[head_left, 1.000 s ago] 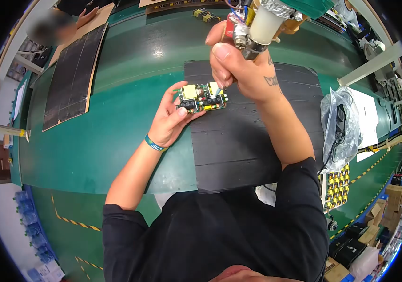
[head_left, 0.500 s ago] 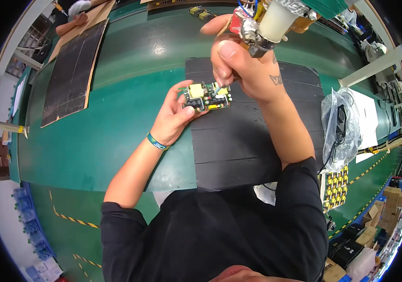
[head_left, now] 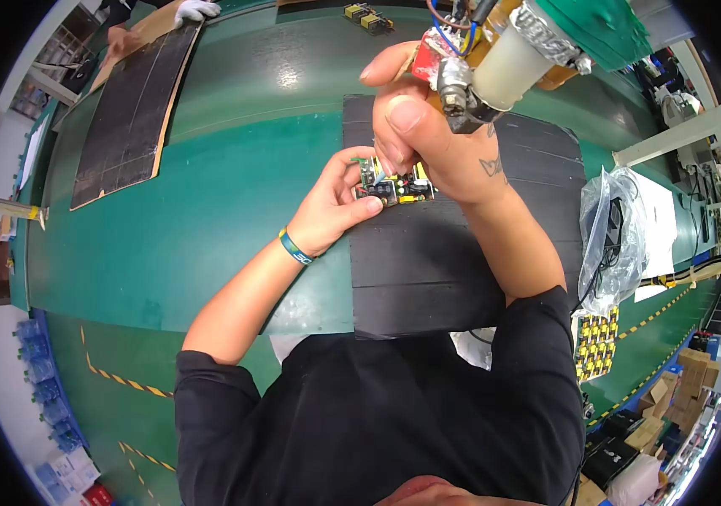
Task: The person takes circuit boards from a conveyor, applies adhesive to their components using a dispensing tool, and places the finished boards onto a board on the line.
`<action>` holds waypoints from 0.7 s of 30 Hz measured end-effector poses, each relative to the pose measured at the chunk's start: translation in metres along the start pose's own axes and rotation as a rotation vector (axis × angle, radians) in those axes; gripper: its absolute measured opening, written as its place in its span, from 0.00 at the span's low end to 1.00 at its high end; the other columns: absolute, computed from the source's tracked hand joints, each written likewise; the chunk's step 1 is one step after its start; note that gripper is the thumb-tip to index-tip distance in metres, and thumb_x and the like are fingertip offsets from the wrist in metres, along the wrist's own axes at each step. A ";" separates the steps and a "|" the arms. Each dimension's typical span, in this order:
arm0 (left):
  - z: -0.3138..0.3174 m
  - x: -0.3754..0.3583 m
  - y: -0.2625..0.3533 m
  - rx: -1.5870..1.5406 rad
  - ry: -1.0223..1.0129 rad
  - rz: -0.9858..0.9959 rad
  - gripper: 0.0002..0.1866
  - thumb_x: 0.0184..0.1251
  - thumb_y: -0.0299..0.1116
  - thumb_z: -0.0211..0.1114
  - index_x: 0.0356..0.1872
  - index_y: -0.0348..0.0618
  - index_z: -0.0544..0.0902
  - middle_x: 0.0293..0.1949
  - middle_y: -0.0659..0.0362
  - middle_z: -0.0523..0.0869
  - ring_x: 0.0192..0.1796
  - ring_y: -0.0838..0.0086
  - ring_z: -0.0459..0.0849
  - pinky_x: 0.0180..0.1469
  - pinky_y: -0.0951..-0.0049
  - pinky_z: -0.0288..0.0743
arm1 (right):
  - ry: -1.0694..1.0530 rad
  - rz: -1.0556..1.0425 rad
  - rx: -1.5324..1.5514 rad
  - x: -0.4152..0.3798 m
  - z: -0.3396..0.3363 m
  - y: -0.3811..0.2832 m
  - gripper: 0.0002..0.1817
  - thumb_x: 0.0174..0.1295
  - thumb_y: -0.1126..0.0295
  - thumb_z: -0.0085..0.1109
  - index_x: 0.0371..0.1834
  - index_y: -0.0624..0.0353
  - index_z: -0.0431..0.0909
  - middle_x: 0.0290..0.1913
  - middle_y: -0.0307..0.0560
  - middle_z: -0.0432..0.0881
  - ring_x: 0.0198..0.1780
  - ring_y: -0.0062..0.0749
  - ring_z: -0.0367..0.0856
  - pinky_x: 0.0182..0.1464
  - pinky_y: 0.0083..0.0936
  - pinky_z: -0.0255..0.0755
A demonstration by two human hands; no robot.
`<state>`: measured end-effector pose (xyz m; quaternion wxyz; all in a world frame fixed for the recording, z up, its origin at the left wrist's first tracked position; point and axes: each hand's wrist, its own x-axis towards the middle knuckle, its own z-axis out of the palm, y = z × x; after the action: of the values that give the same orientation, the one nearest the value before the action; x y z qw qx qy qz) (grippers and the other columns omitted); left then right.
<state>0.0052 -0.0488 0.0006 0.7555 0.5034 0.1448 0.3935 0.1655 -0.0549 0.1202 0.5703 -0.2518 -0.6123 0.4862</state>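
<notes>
A small circuit board with yellow, black and green parts is held at its left end by my left hand, thumb in front and fingers behind. Over the board, my right hand is wrapped round a dispensing tool with a pale cylinder, a metal fitting, wires and green wrapping on top. The tool's thin tip points down at the board's left part, partly hidden by my fingers. Both hands are above the black mat.
A black panel lies at the left, near a co-worker's gloved hand. Other boards sit at the far edge. On the right are a clear plastic bag and a tray of boards.
My left hand and the board have shifted right. The tool's tip is now over the board's left part instead of its right. The co-worker's gloved hand has moved right.
</notes>
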 end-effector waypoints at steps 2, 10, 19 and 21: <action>0.001 -0.001 0.002 -0.002 0.006 -0.006 0.33 0.63 0.24 0.66 0.67 0.43 0.59 0.58 0.53 0.75 0.61 0.71 0.75 0.64 0.69 0.70 | -0.010 -0.014 -0.018 0.000 -0.001 0.003 0.18 0.65 0.63 0.58 0.50 0.64 0.69 0.18 0.39 0.70 0.18 0.19 0.67 0.20 0.18 0.66; -0.001 -0.002 0.002 -0.042 0.031 -0.018 0.33 0.63 0.24 0.67 0.67 0.43 0.60 0.58 0.53 0.75 0.61 0.71 0.75 0.64 0.70 0.70 | 0.031 0.045 -0.020 0.000 -0.002 -0.002 0.15 0.65 0.65 0.58 0.48 0.63 0.70 0.19 0.39 0.70 0.19 0.18 0.67 0.21 0.19 0.67; -0.004 -0.002 -0.003 -0.155 0.049 -0.033 0.33 0.63 0.25 0.67 0.67 0.43 0.60 0.57 0.53 0.76 0.58 0.70 0.77 0.60 0.69 0.74 | -0.015 0.014 -0.045 0.005 -0.004 -0.007 0.17 0.66 0.65 0.56 0.52 0.65 0.69 0.19 0.39 0.69 0.18 0.20 0.68 0.22 0.20 0.68; -0.010 -0.002 0.003 -0.127 0.087 0.009 0.33 0.63 0.25 0.67 0.67 0.43 0.60 0.56 0.53 0.77 0.57 0.70 0.78 0.59 0.69 0.75 | -0.037 -0.077 0.003 0.004 -0.009 -0.001 0.20 0.67 0.63 0.55 0.54 0.66 0.67 0.19 0.38 0.68 0.18 0.21 0.68 0.21 0.20 0.67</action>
<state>-0.0039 -0.0431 -0.0014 0.7771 0.4376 0.1497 0.4269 0.1730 -0.0487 0.1218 0.5776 -0.2181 -0.6311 0.4696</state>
